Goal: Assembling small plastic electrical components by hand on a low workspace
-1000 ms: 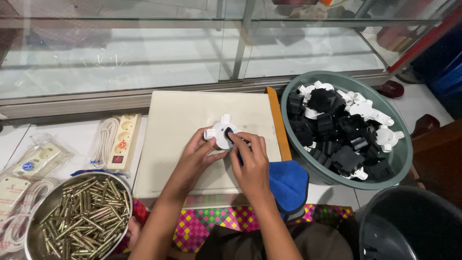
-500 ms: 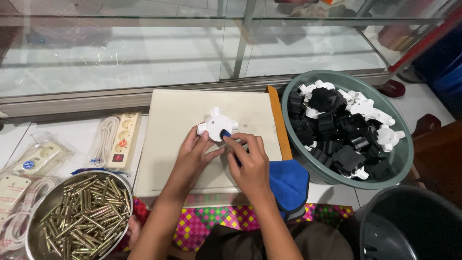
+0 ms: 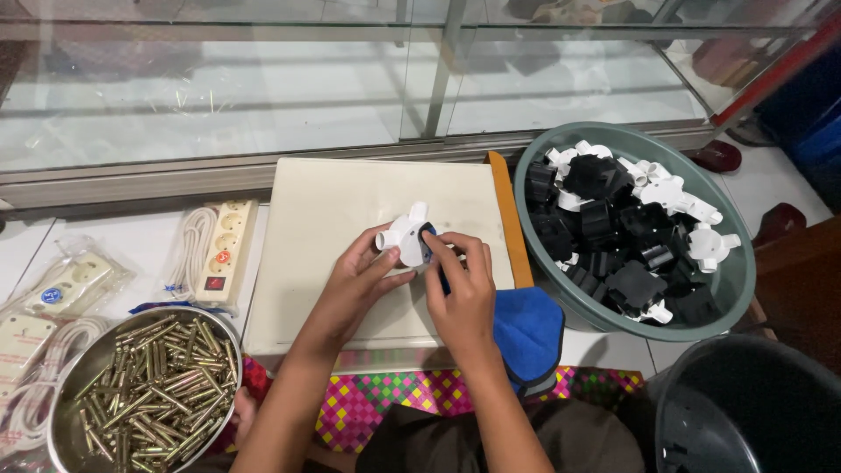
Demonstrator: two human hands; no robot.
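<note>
Head view | left hand clamped on white fitting, held just over cream board | right hand pinching dark-blue tool against fitting | basin of fittings right, bowl of brass pins left

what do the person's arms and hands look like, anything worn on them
Both forearms are bare, with no sleeves in view. The left hand and right hand wear no gloves. No rings, watch or bracelets show. The fingernails look short and unpainted.
</note>
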